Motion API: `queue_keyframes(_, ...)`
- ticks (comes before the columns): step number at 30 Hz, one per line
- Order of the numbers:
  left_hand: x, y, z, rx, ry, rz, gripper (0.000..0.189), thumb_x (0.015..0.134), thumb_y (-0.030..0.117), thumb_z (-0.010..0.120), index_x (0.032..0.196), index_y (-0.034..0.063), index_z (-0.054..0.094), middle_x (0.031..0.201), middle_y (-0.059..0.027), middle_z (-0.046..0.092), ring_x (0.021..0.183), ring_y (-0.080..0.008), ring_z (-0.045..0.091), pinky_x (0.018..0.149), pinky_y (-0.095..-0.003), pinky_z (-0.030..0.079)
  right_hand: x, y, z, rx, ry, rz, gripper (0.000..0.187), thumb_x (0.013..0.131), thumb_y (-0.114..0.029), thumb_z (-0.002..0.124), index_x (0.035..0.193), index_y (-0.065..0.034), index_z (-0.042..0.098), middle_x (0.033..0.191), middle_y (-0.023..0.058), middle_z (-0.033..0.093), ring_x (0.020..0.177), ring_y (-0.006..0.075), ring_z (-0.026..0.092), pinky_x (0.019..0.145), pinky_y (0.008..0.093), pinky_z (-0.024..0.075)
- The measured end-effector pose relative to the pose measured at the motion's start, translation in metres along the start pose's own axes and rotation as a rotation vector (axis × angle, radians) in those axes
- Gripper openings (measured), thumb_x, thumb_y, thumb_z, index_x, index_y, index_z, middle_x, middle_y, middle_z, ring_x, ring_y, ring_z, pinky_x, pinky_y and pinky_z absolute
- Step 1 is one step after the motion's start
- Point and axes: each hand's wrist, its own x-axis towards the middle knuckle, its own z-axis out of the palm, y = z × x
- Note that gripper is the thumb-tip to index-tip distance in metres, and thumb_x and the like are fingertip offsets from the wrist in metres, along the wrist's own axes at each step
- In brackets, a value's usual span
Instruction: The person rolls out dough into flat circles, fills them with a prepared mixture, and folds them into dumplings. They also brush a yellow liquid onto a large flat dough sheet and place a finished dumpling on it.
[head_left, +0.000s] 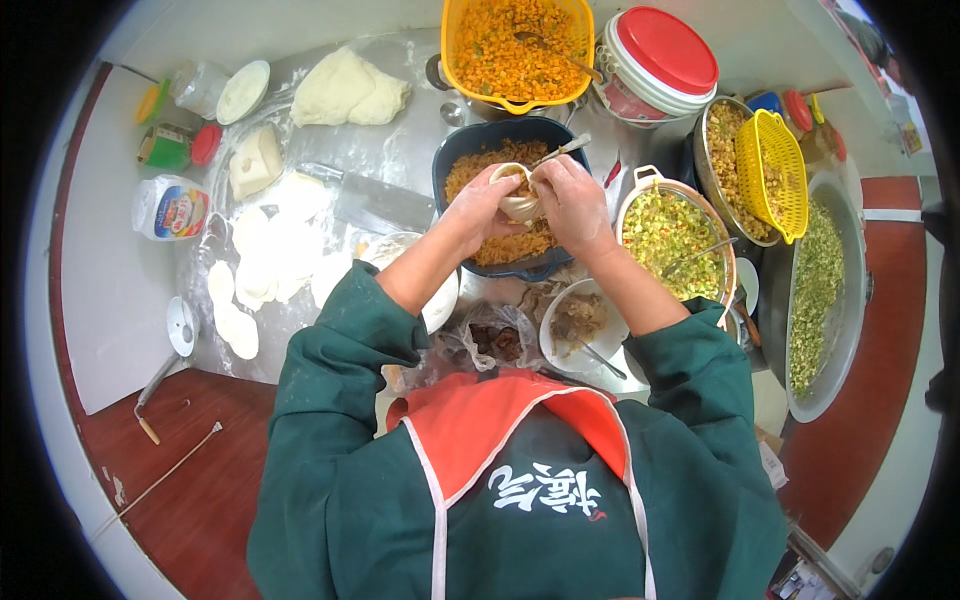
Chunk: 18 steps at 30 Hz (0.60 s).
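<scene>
A filled dough wrapper (519, 204), its top partly open with orange-brown filling showing, is held between both hands over a dark blue basin (445, 150) of shredded orange-brown filling. My left hand (480, 202) cups the dough from the left, with the thumb at its rim. At the right edge of the dough, the fingers of my right hand (570, 199) pinch the rim. A metal utensil handle (574, 144) leans out of the basin just beyond my right hand. Flat dough rounds (236, 330) lie on the floured steel table at the left.
A cleaver (382, 202) lies left of the basin, a large dough lump (349, 88) beyond it. Yellow basket (451, 45) with diced orange filling and a red-lidded bucket (664, 56) stand behind. Vegetable fillings fill a bowl (727, 255) and a grey basin (847, 330) at right. A bowl of paste (551, 337) sits nearer.
</scene>
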Motion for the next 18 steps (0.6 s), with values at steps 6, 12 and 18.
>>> queue_keyframes(6, 0.002, 0.025, -0.004, 0.380, -0.123, 0.033, 0.049, 0.097, 0.039, 0.050, 0.139, 0.0154, 0.044, 0.128, -0.0068, 0.053, 0.108, -0.0233, 0.060, 0.084, -0.0385, 0.056, 0.015, 0.033, -0.002, 0.548, -0.244, 0.615, 0.019, 0.080, -0.006, 0.068, 0.096, 0.0051, 0.066, 0.086, 0.0094, 0.069, 0.075, 0.0127, 0.063, 0.070, 0.0272, 0.0514)
queue_keyframes(12, -0.013, 0.012, 0.002, 0.003, -0.069, 0.140, 0.049, 0.099, 0.037, 0.048, 0.142, 0.0157, 0.038, 0.132, -0.0080, 0.049, 0.114, -0.0224, 0.056, 0.084, -0.0418, 0.056, 0.004, 0.014, 0.005, 0.686, -0.035, 0.636, 0.013, 0.080, -0.006, 0.068, 0.091, 0.0007, 0.066, 0.082, 0.0086, 0.067, 0.073, 0.0133, 0.063, 0.068, 0.0277, 0.0497)
queue_keyframes(18, -0.004, -0.001, -0.002, 0.075, -0.015, 0.136, 0.039, 0.097, 0.028, 0.051, 0.132, 0.0116, 0.047, 0.122, -0.0071, 0.054, 0.111, -0.0212, 0.057, 0.083, -0.0395, 0.057, 0.002, 0.000, 0.000, 0.246, -0.107, 0.306, 0.014, 0.079, -0.005, 0.067, 0.093, -0.0034, 0.065, 0.078, 0.0116, 0.065, 0.071, 0.0228, 0.065, 0.069, 0.0317, 0.0509)
